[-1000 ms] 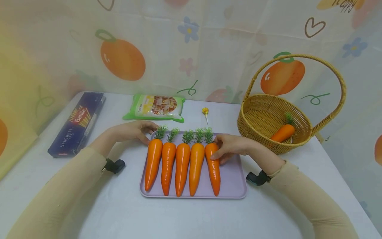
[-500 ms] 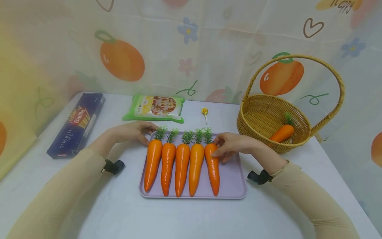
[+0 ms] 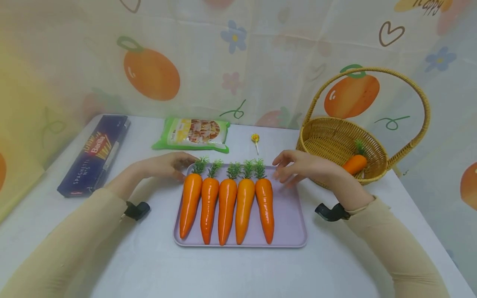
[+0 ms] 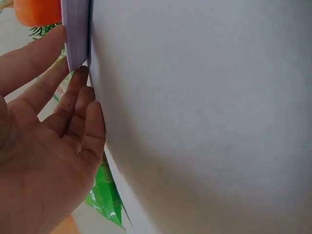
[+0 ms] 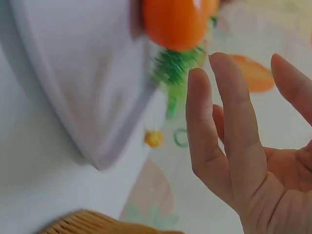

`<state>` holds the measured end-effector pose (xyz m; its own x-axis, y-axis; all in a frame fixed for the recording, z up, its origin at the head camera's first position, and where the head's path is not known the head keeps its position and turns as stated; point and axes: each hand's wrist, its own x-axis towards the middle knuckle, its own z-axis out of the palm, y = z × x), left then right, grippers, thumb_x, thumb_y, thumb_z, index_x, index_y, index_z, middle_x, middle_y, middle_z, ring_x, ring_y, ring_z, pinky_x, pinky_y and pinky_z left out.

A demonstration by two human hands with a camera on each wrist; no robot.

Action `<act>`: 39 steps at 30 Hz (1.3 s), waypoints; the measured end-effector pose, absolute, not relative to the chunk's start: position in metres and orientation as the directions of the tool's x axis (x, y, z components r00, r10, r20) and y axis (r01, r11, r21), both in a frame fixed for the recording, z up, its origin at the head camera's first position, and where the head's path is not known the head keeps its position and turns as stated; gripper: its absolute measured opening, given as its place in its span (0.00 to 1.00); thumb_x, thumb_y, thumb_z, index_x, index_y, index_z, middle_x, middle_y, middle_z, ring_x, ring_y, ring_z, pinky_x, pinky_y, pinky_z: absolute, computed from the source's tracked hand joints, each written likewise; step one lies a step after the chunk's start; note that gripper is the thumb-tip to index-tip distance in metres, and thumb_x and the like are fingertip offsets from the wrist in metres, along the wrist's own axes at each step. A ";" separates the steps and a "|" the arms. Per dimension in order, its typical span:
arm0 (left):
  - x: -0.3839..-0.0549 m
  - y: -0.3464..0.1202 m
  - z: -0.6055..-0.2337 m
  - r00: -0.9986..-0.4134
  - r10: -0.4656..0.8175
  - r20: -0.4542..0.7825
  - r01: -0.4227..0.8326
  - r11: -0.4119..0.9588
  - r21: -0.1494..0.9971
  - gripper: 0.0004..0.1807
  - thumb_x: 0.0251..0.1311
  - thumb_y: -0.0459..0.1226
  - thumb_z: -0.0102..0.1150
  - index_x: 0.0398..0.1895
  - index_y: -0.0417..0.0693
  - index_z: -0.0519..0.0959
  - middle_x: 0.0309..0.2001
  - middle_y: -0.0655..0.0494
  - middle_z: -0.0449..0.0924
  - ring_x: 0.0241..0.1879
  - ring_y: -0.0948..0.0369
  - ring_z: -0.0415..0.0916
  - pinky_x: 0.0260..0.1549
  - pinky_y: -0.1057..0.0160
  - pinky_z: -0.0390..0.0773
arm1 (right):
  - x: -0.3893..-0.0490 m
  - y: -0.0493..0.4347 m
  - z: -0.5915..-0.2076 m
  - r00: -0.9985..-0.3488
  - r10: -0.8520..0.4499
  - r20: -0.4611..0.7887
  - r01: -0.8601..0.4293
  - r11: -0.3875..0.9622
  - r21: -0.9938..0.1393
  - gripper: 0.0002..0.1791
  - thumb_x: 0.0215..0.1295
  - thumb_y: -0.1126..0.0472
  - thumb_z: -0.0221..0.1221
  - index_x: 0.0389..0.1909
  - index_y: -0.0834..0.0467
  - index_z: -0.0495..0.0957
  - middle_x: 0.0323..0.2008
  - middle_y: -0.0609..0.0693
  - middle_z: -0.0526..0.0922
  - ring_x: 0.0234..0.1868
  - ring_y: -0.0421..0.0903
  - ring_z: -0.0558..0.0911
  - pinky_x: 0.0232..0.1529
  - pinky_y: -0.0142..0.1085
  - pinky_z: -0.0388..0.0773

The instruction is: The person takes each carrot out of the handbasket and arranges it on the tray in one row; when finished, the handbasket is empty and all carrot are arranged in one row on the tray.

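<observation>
Several orange carrots with green tops lie side by side on a lilac tray. My left hand is at the tray's back left corner, beside the leftmost carrot. In the left wrist view, the fingers of that hand touch the tray rim, loosely bent. My right hand hovers over the tray's back right corner, apart from the rightmost carrot. Spread, relaxed fingers with nothing between them show on my right hand in the right wrist view.
A wicker basket with a tall handle stands at the back right, holding a carrot. Behind the tray lie a green and white food packet and a yellow lollipop. A blue spaghetti box lies at left.
My right hand has let go of the rightmost carrot and moved up and to the right. The carrots stay in place. My left hand remains at the tray corner.
</observation>
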<state>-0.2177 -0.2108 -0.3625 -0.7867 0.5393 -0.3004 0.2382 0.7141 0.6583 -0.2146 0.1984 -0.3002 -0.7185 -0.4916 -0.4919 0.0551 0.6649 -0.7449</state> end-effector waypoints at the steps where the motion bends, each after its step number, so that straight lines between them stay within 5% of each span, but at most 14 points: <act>1: -0.218 -0.211 -0.363 -0.788 0.541 -0.295 0.245 0.715 0.655 0.36 0.55 0.33 0.59 0.71 0.42 0.65 0.71 0.36 0.63 0.68 0.39 0.61 0.69 0.35 0.60 | -0.216 0.200 -0.296 -0.725 -0.494 -0.480 0.049 0.658 -0.752 0.31 0.64 0.58 0.60 0.64 0.66 0.64 0.53 0.59 0.72 0.51 0.57 0.83 0.50 0.44 0.84; 13: -0.219 -0.213 -0.367 -0.784 0.547 -0.293 0.268 0.725 0.635 0.36 0.57 0.33 0.57 0.72 0.43 0.63 0.74 0.38 0.59 0.74 0.38 0.53 0.72 0.34 0.49 | -0.230 0.229 -0.266 -0.810 -0.465 -0.357 0.015 0.592 -0.806 0.29 0.70 0.51 0.57 0.64 0.63 0.64 0.54 0.59 0.73 0.51 0.50 0.83 0.52 0.44 0.84; 27: -0.219 -0.216 -0.367 -0.774 0.561 -0.293 0.274 0.714 0.645 0.35 0.59 0.36 0.59 0.72 0.46 0.64 0.74 0.39 0.59 0.74 0.39 0.55 0.72 0.34 0.51 | -0.260 0.297 -0.253 -0.897 -0.315 -0.308 0.102 0.532 -0.841 0.27 0.72 0.47 0.53 0.62 0.61 0.63 0.47 0.39 0.79 0.47 0.40 0.85 0.51 0.36 0.84; 39: -0.220 -0.217 -0.369 -0.767 0.576 -0.283 0.280 0.697 0.660 0.36 0.58 0.36 0.59 0.72 0.45 0.63 0.75 0.39 0.59 0.74 0.39 0.53 0.72 0.34 0.50 | -0.284 0.343 -0.251 -0.898 -0.167 -0.406 0.239 0.591 -0.771 0.44 0.73 0.44 0.50 0.74 0.69 0.44 0.45 0.42 0.71 0.41 0.33 0.82 0.51 0.30 0.82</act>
<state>-0.2199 -0.2167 -0.3689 -0.7671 0.5758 -0.2829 0.2798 0.6970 0.6602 -0.2842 0.3426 -0.2510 -0.8983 -0.1673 -0.4064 0.2387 0.5908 -0.7707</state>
